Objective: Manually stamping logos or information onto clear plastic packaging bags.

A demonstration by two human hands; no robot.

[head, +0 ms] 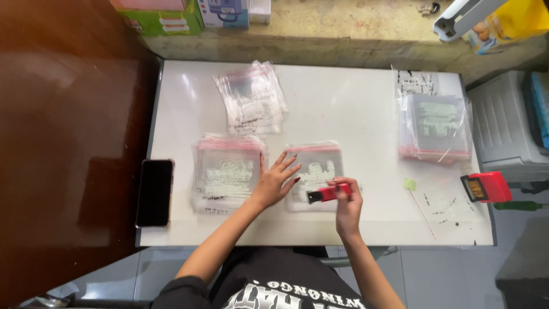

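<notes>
Both hands work one clear bag (315, 171): left hand (276, 182) spread flat (fingers wide), right hand (346, 201) pinching a red marker (327, 194).

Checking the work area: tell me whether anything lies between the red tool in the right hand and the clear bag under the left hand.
Nothing visible does. The red tool in the right hand already lies over the clear bag that the left hand presses flat.

You have a white table (343, 109) before you. On it lie four lots of clear zip bags: a fanned pile (251, 100) at the back, a stack (227, 174) front left, a single bag (314, 171) beside it, another stack (436, 127) right; a black phone (154, 192) overhangs the left edge, a red device (486, 187) the right
</notes>
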